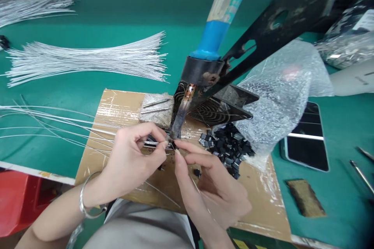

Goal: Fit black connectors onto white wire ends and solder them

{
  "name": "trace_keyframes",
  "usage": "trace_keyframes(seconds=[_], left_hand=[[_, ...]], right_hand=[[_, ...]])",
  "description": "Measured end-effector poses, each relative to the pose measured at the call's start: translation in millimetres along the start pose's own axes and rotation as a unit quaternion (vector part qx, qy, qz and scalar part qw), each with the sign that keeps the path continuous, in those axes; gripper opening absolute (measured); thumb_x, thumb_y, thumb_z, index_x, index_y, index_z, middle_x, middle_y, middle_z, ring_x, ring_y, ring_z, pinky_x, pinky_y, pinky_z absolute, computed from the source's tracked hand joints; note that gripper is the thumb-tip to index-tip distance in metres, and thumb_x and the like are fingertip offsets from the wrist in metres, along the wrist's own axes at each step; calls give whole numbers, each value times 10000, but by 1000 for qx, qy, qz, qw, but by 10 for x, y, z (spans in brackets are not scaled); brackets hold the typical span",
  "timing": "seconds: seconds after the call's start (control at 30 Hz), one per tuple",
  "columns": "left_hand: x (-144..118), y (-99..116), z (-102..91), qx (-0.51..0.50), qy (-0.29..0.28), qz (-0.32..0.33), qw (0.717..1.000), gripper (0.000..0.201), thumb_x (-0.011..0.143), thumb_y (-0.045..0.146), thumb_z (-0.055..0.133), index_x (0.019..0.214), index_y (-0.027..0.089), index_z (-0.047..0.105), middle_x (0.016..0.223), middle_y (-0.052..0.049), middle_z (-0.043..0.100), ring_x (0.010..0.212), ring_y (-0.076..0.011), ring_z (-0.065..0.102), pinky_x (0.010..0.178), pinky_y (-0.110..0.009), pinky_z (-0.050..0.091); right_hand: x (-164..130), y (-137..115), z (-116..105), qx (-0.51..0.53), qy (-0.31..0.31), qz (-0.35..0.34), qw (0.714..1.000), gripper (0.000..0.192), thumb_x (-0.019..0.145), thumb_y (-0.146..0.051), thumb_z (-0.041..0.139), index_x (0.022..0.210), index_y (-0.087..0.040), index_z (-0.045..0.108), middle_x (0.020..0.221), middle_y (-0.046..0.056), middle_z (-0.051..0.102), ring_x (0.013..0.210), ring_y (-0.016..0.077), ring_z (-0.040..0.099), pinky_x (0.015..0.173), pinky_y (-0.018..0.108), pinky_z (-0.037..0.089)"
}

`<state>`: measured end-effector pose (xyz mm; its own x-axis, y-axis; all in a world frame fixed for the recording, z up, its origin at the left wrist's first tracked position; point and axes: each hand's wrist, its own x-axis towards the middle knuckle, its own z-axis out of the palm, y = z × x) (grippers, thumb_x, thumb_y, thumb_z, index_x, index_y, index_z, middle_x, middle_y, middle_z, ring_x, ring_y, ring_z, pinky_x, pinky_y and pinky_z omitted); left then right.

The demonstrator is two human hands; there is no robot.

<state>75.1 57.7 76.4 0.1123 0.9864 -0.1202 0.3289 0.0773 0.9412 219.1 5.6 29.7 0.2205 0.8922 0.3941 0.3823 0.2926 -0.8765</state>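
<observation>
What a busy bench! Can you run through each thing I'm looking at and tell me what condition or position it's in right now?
left hand: pinching thin wires at the iron's tip
right hand: fingertips at the same spot
soldering iron: mounted tilted, tip down
wire bundle: lying fanned out on the mat
plastic bag: open, spilling parts
black parts: heaped loose on the cardboard
phone: flat, screen dark
fan: blades not discernible
</observation>
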Motion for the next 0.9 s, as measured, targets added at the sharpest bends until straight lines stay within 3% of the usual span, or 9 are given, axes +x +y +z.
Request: trace_keyframes(seconds=[0.47, 0.67, 0.9], left_hand=[[21, -62, 9, -2, -14, -36, 999, 65, 775, 167, 637, 716, 178, 662, 783, -35, 742, 726, -165, 649, 628, -280, 464], [43, -68, -12, 26, -25, -79, 996, 66, 772, 217, 658, 717, 183, 671, 727, -23, 689, 645, -148, 556, 563, -285, 376], [68, -81, -15, 18, -22, -93, 995, 33, 756, 203, 666, 726, 189, 670, 702, -9, 639, 624, -140, 505, 541, -287, 324]], right_hand=[[-40, -1, 52, 16, 27, 46, 998, 139, 879, -104, 719, 830, -215, 651, 1009, 73, 824, 878, 214, 809, 806, 325, 653], [-47, 57, 1, 34, -12, 43, 998, 182, 859, -53, 724, 870, -214, 640, 1072, 78, 809, 972, 212, 793, 860, 324, 637], [-44, 63, 11, 50, -10, 60, 997, 191, 857, -43, 727, 876, -217, 651, 1093, 73, 805, 1012, 211, 784, 894, 319, 619]])
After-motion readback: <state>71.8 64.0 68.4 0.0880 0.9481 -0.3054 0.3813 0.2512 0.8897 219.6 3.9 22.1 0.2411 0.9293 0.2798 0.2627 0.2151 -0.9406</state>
